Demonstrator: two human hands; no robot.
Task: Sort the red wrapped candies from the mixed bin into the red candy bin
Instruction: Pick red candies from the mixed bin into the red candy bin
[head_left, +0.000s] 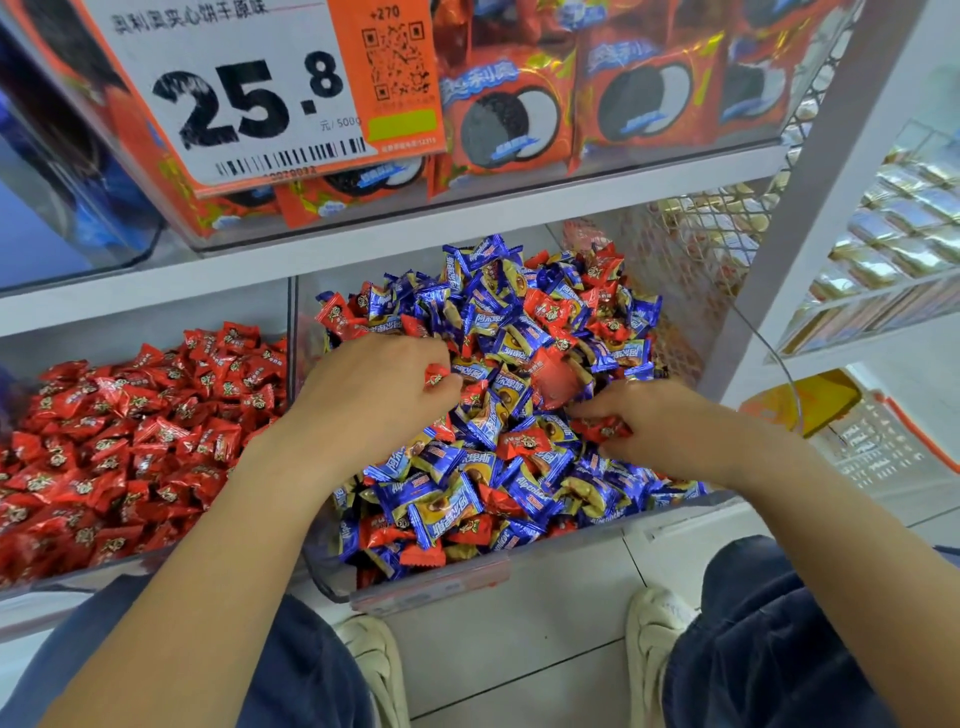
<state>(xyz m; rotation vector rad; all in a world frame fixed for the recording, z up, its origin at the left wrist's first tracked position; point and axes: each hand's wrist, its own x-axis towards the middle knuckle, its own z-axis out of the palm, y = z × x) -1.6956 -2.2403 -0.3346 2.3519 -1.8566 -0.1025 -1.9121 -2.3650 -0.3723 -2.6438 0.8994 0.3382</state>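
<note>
The mixed bin (431, 577) in the centre is a clear box heaped with blue and red wrapped candies. To its left stands the red candy bin (78, 577), full of red wrapped candies (130, 441). My left hand (374, 395) is over the mixed pile, its fingers curled round a red candy (435, 375). My right hand (670, 421) lies on the pile's right side and grips red candies (602, 428) in its curled fingers.
A shelf above carries orange cookie packs (519, 114) behind a large price tag (234, 93) reading 25.8. A white shelf post (810, 187) and a mesh panel stand on the right. A yellow scoop (800, 400) hangs right of the bin. My knees and shoes are below.
</note>
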